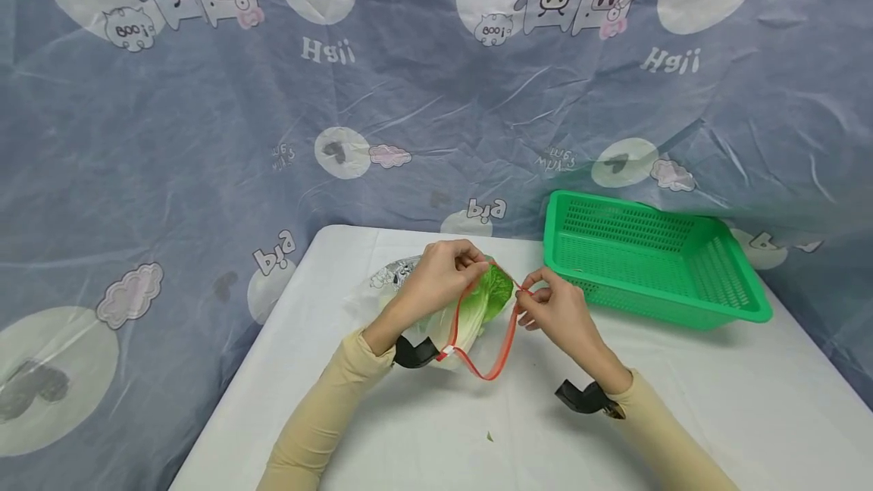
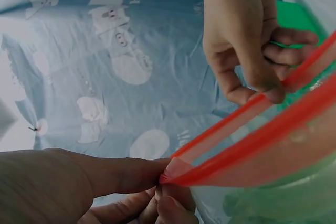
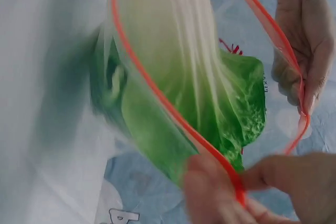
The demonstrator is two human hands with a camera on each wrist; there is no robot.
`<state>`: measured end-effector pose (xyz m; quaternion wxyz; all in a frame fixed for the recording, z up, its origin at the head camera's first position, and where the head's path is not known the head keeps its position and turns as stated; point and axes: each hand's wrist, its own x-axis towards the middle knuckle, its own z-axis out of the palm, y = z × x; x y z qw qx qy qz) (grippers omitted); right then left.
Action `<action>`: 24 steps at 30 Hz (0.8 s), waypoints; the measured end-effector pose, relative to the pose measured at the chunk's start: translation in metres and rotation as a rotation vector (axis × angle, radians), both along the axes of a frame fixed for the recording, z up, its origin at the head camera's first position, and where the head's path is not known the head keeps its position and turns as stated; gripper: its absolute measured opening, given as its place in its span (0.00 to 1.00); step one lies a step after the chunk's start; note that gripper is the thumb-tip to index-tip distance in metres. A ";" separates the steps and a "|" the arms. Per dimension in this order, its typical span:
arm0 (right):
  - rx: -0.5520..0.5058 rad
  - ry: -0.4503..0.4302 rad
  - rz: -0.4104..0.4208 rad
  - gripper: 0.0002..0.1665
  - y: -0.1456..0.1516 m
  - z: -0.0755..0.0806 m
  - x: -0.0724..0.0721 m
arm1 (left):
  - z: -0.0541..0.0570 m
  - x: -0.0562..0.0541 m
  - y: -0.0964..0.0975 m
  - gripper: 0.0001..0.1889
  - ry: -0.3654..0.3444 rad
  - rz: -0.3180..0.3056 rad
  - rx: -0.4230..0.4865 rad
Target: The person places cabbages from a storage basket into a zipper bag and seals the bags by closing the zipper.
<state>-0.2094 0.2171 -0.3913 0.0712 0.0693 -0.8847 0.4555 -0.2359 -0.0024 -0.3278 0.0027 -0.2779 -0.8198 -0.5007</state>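
A clear zip bag with a red zip edge stands with its mouth spread into a loop. Inside or behind its clear film lies a napa cabbage, white ribs and green leaves showing. My left hand pinches one end of the zip edge between thumb and finger; in the left wrist view the pinch is plain. Opposite it, my right hand pinches the zip edge with thumb and fingertips, blurred in the right wrist view. A small white slider sits on the near side of the zip.
At the back right of the white table stands a green plastic basket with perforated walls. A small green leaf scrap lies near the front. Patterned blue-grey cloth hangs behind the table. Printed film lies behind the left hand.
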 end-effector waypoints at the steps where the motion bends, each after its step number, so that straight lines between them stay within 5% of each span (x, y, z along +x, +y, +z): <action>1: -0.049 0.019 0.004 0.08 0.000 0.001 -0.002 | 0.002 0.000 -0.002 0.08 -0.002 0.004 0.003; 5: -0.240 0.089 0.019 0.07 -0.001 0.014 -0.005 | 0.007 -0.001 -0.009 0.07 0.009 0.035 0.044; 15: -0.733 0.045 0.021 0.06 -0.005 0.051 -0.009 | 0.012 -0.004 -0.017 0.07 0.008 0.033 0.137; 18: -0.794 0.070 0.004 0.06 -0.001 0.054 -0.010 | 0.013 0.001 -0.018 0.10 0.001 -0.002 0.065; 24: -0.839 0.138 -0.003 0.09 0.009 0.058 -0.012 | 0.017 0.016 -0.025 0.19 0.033 -0.142 -0.267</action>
